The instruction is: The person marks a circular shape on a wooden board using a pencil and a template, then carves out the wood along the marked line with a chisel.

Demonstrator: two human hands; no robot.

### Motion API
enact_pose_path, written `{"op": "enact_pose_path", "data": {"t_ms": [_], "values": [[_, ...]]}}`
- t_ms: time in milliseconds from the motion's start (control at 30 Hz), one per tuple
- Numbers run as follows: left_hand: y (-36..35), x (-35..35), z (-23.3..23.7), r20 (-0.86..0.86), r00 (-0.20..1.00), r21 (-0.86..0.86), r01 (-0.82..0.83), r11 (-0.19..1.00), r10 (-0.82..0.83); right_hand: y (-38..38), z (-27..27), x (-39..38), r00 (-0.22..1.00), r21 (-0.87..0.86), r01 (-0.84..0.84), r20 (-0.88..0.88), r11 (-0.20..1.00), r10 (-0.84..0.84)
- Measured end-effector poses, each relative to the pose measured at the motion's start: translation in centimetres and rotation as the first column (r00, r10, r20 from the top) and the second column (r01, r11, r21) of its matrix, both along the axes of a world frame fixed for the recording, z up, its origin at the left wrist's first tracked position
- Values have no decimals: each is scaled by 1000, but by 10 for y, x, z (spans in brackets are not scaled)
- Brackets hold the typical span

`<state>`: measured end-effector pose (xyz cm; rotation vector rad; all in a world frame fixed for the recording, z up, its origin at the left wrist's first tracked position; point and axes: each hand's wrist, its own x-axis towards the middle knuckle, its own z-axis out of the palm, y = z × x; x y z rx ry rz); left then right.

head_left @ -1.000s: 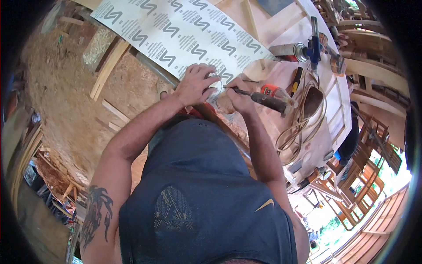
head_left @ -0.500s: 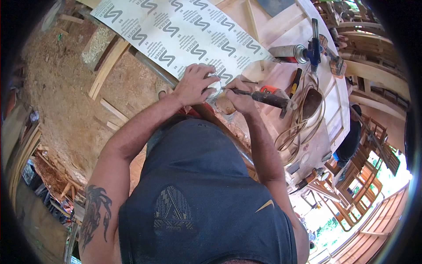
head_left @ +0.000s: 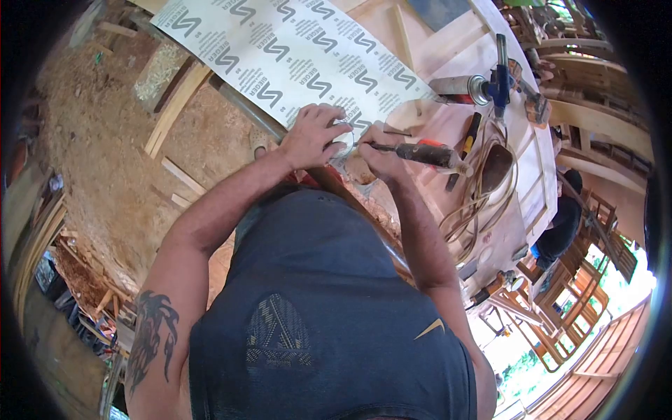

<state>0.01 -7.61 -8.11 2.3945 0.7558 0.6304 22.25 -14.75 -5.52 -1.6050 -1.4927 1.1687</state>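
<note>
At table (head_left: pixel 448 49) near edge | left hand (head_left: pixel 313 136) fingers spread, pressing sheet (head_left: pixel 294 49) flat | right hand (head_left: pixel 381 155) fingers wrapped round tool (head_left: pixel 416 152), tip on sheet's near corner | looks mid-stroke, most of sheet unworked

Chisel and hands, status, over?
Left hand pressed on sheet. Right hand gripping chisel, tip beside left hand. Cord and torch apart from both hands.

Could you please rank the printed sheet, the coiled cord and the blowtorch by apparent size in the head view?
1. printed sheet, clearly largest
2. coiled cord
3. blowtorch, smallest, though it lies farther from the camera, so the last two are close
</note>
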Motion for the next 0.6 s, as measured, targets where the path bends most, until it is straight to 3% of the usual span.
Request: {"op": "enact_pose_path", "data": {"t_ms": [200,400,500,600], "values": [[1,0,-1,-4,1000,1,-2,1000,2,-4,-20,3,999,-29,5,-52,1000,-6],[1,0,0,-3,1000,-4,2,1000,-2,-3,-8,-3,999,20,5,33,1000,-6],[1,0,2,-21,1000,-9,3,1000,-3,-7,-27,1,998,182,-58,-5,982,60],[2,0,2,-30,1000,-11,7,1000,-7,-6,-42,1,943,579,-287,310,763,120]]}}
